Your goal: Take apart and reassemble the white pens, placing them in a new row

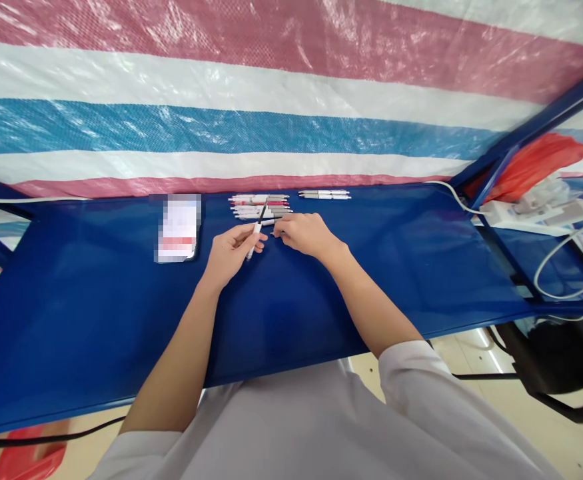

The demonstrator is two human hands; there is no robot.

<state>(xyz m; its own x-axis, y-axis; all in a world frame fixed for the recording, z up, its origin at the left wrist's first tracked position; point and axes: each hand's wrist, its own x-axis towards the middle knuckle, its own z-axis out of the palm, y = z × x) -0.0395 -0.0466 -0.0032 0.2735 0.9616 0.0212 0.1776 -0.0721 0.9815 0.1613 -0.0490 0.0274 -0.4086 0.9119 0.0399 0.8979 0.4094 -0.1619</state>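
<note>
My left hand [231, 252] is closed around a white pen [257, 230] with a dark tip that points up and away from me. My right hand [305, 233] is closed in a pinch on a small white pen part [267, 223] just right of that pen. Both hands hover over the blue fabric table [96, 300]. Just behind them lies a row of several white, red and grey pens [260, 205]. Two more pens [324, 194] lie to the right near the back edge.
A blurred white and red packet [178, 228] lies left of the hands. A striped plastic sheet [251, 100] hangs behind the table. At the right are a red bag [531, 163], a white power strip [521, 217] and white cables [566, 267].
</note>
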